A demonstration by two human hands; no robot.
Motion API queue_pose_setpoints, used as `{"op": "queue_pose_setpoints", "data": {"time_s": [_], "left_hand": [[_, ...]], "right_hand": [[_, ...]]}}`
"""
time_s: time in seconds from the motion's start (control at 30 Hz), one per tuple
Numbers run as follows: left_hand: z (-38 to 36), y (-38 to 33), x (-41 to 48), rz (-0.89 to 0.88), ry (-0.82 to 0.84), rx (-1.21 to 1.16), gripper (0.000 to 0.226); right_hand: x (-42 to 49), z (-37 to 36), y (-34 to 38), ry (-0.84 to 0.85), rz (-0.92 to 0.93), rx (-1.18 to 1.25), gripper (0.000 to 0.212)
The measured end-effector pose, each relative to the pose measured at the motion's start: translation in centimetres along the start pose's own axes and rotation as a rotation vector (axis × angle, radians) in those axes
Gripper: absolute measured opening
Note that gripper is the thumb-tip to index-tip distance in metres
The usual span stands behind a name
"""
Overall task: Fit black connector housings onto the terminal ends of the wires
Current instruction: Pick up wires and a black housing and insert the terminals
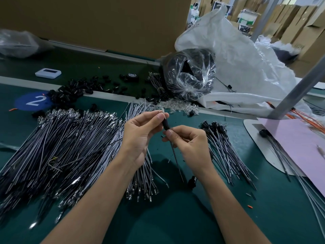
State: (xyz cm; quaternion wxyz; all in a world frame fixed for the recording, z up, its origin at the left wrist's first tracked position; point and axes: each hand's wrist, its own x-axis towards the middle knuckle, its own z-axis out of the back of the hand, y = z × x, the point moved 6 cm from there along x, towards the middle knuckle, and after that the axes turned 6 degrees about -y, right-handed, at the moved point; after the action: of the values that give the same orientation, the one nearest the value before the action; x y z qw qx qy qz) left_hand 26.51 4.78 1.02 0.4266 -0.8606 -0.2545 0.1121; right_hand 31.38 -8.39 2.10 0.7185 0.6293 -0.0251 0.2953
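Above the green table, my left hand [140,131] pinches the metal terminal end of a wire between thumb and fingertips. A black connector housing [166,123] sits on that wire just below the terminal. My right hand [186,140] pinches the housing's lower end and the thin black wire [176,161], which hangs down toward the table. A large heap of bare-terminal wires [66,147] lies to the left. To the right lies a smaller bundle of wires with black housings fitted [223,145]. Loose black housings [70,94] are scattered at the back left.
A clear bag of black parts [190,76] and a big white sack [246,71] stand behind the hands. A pink sheet [302,147] on a white stand base lies at the right, beside orange wires [306,118]. A white device [48,73] sits far left. A blue "2" sticker [35,101] marks the table.
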Motion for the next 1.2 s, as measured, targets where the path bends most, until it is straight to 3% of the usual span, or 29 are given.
{"op": "queue_pose_setpoints", "data": {"time_s": [0.7,0.97,1.2], "left_hand": [[0.02,0.03,-0.13,0.05,0.006,-0.055,0.018],[0.07,-0.09,-0.19,0.041,0.037,-0.031,0.017],[-0.4,-0.55,-0.65,-0.058,0.081,0.075,0.008]], "right_hand": [[-0.14,-0.2,0.37,0.029,0.165,-0.172,0.011],[-0.18,-0.24,0.03,0.037,0.116,-0.164,0.011],[-0.24,-0.5,0.36,0.015,-0.004,0.01,0.01]]}}
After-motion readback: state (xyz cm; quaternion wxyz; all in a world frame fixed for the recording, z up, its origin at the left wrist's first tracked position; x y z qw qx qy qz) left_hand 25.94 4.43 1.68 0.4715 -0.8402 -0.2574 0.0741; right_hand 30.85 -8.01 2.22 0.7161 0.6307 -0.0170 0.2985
